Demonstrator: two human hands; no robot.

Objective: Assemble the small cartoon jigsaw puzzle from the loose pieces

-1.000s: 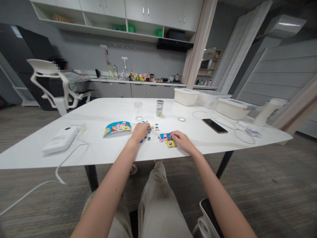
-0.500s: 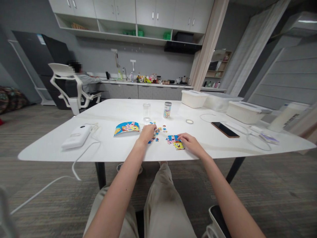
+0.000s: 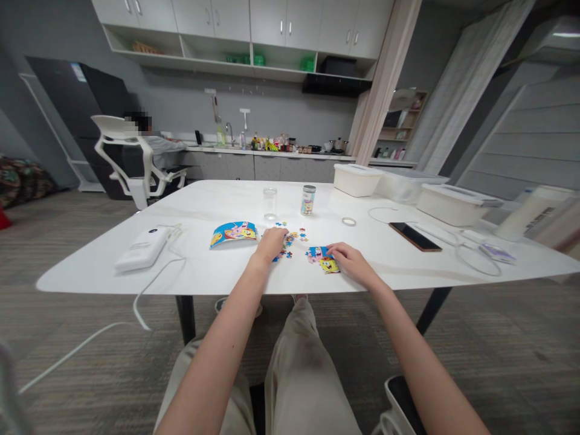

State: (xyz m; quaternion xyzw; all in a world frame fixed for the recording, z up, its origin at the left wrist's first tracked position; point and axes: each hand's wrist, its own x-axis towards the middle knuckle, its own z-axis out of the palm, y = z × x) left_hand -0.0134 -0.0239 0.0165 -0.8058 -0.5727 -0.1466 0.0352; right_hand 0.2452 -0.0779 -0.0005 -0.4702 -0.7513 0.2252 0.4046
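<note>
Bench point(image 3: 203, 275): white, glossy, smooth slab with rounded corners, filling the middle of the frame.

Left hand point(image 3: 270, 241): centre of frame, palm down on the bench, fingers curled over a scatter of loose puzzle pieces point(image 3: 293, 235). The pieces are small, flat, knobbed card in blue, yellow and pink. Whether the fingers have hold of a piece cannot be told; the hand hides them.

Right hand point(image 3: 350, 261): just right of centre, fingers stretched out nearly flat, tips touching the right edge of a joined puzzle section point(image 3: 321, 258). No grip on it is visible. The section is a flat, irregular patch lying on the bench.

Left of the left hand: a picture card point(image 3: 233, 232), glossy, slightly bowed. Behind the pieces: a clear cylindrical glass point(image 3: 270, 203) and a small printed jar point(image 3: 307, 200), both upright. Right of centre: a flat dark phone point(image 3: 414, 236). Lower left: a white rounded plastic box point(image 3: 142, 255) with a trailing cable.
</note>
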